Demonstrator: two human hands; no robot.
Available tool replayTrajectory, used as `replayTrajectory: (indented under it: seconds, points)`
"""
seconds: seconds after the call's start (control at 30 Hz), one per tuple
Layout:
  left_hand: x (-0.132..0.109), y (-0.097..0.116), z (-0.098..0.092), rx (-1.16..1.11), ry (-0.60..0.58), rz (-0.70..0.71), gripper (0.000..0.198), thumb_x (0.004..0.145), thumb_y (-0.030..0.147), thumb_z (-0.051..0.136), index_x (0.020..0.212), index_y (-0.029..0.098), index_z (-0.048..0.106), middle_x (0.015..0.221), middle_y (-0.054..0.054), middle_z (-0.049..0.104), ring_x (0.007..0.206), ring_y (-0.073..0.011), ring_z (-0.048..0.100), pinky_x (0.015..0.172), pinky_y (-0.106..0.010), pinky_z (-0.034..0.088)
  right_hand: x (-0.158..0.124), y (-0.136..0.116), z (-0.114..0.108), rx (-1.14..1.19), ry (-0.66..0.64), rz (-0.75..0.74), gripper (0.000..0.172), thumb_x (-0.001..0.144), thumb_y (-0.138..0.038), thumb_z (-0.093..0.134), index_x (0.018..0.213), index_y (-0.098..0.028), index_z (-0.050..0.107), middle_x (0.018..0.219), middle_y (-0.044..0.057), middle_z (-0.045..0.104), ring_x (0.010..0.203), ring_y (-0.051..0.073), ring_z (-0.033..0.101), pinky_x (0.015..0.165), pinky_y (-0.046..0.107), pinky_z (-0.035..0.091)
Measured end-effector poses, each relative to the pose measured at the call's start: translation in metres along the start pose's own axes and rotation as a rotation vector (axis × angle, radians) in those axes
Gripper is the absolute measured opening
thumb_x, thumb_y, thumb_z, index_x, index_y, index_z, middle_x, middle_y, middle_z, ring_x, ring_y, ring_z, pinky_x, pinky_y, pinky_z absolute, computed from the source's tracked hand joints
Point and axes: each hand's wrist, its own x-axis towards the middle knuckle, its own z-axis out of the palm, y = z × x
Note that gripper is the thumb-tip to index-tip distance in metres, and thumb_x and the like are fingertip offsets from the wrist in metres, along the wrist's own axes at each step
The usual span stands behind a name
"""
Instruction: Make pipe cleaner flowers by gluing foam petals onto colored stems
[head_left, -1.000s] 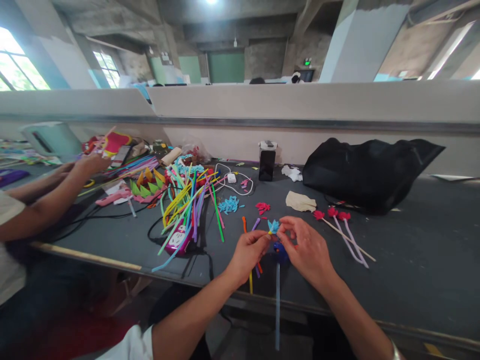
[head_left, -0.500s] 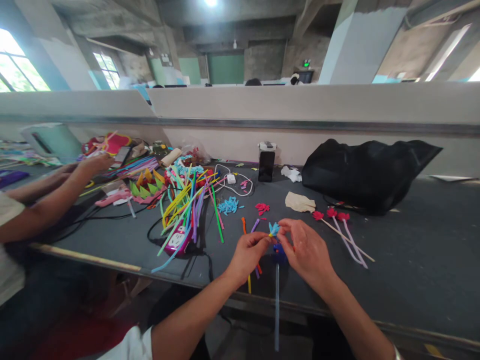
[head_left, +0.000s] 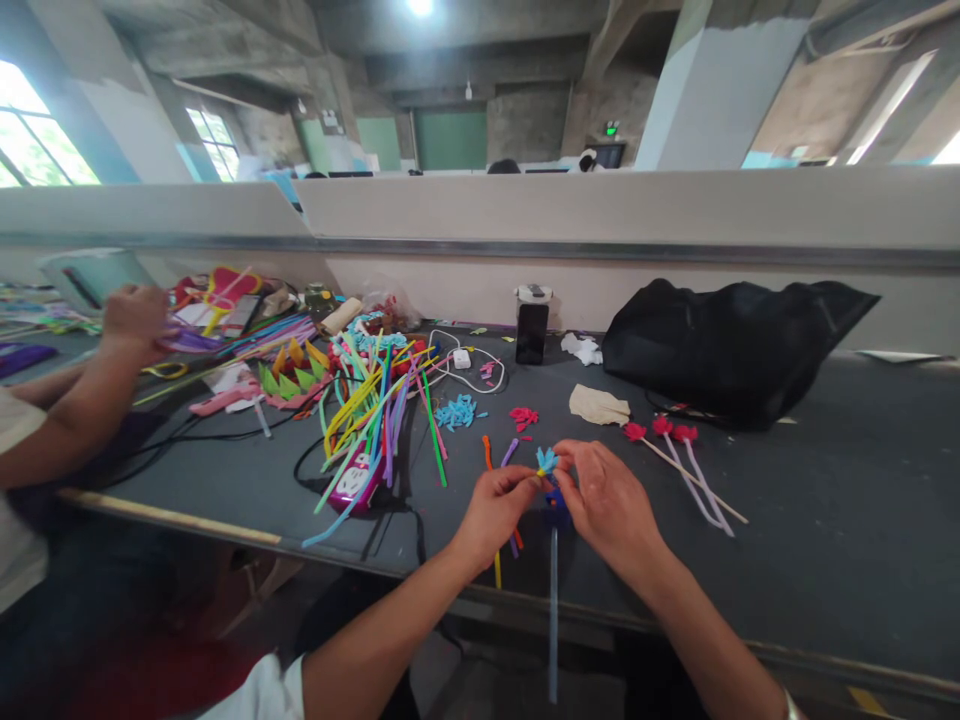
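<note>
A small light-blue flower (head_left: 547, 459) with a yellow base is held up between my hands over the front of the dark table. Thumb and fingers of my left hand (head_left: 496, 508) pinch it at the yellow base. My right hand (head_left: 609, 500) is closed at the petals from the other side. Below the flower, partly hidden by my fingers, is a dark-blue tool (head_left: 555, 512), apparently a glue gun. A long translucent stick (head_left: 553, 620) extends from it past the table edge. Orange, purple and yellow stems (head_left: 508, 452) lie beside my left hand.
Blue pieces (head_left: 457, 411) and red pieces (head_left: 524, 415) lie in piles beyond my hands. Red flowers on stems (head_left: 686, 434) are to the right, near a black bag (head_left: 735, 350). Leftward are a heap of colourful stems (head_left: 375, 410) and another person's hand (head_left: 135, 315).
My hands and the blue flower have hardly moved. The other person's hands have shifted left and back, and a purple item and yellow-handled scissors now show beside them.
</note>
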Motion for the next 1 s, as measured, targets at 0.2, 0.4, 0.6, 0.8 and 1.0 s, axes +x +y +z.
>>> replayTrajectory:
  seconds: [0.2, 0.4, 0.6, 0.8, 1.0]
  points:
    - [0.001, 0.000, 0.000, -0.001, 0.002, -0.004, 0.030, 0.071, 0.040, 0.064, 0.071, 0.011, 0.072, 0.044, 0.007, 0.035, 0.045, -0.0062, 0.025, 0.045, -0.022, 0.017, -0.002, 0.002, 0.002, -0.007, -0.025, -0.002, 0.015, 0.090, -0.018, 0.045, 0.103, -0.018, 0.052, 0.086, 0.007, 0.062, 0.079, 0.022, 0.057, 0.073, 0.035, 0.046]
    - [0.002, -0.001, -0.001, 0.001, -0.016, -0.005, 0.028, 0.072, 0.037, 0.063, 0.071, 0.011, 0.071, 0.045, 0.007, 0.036, 0.044, -0.0055, 0.026, 0.044, -0.023, 0.015, 0.000, -0.001, -0.001, 0.003, 0.008, -0.016, 0.013, 0.090, -0.018, 0.047, 0.101, -0.017, 0.054, 0.083, 0.006, 0.063, 0.077, 0.022, 0.057, 0.073, 0.035, 0.046]
    - [0.003, 0.002, -0.007, -0.226, -0.093, -0.165, 0.022, 0.071, 0.034, 0.064, 0.073, 0.012, 0.065, 0.046, 0.010, 0.029, 0.039, -0.0033, 0.015, 0.041, -0.023, 0.007, -0.001, -0.001, -0.005, 0.144, 0.120, 0.053, 0.019, 0.089, -0.024, 0.054, 0.108, -0.020, 0.054, 0.088, 0.004, 0.065, 0.078, 0.018, 0.059, 0.073, 0.031, 0.048]
    - [0.005, 0.002, -0.013, -0.366, -0.175, -0.217, 0.019, 0.073, 0.030, 0.061, 0.076, 0.012, 0.064, 0.049, 0.009, 0.028, 0.038, -0.0022, 0.013, 0.040, -0.022, 0.006, 0.001, 0.001, -0.008, 0.111, 0.150, 0.037, 0.013, 0.087, -0.026, 0.056, 0.097, -0.022, 0.063, 0.093, 0.006, 0.064, 0.088, 0.021, 0.058, 0.081, 0.036, 0.047]
    - [0.004, -0.001, -0.012, -0.374, -0.196, -0.199, 0.017, 0.074, 0.028, 0.059, 0.076, 0.011, 0.064, 0.048, 0.009, 0.029, 0.038, -0.0020, 0.014, 0.039, -0.022, 0.007, 0.000, 0.002, -0.004, 0.086, 0.109, 0.042, 0.014, 0.087, -0.027, 0.057, 0.092, -0.022, 0.068, 0.088, 0.006, 0.061, 0.081, 0.020, 0.056, 0.075, 0.035, 0.045]
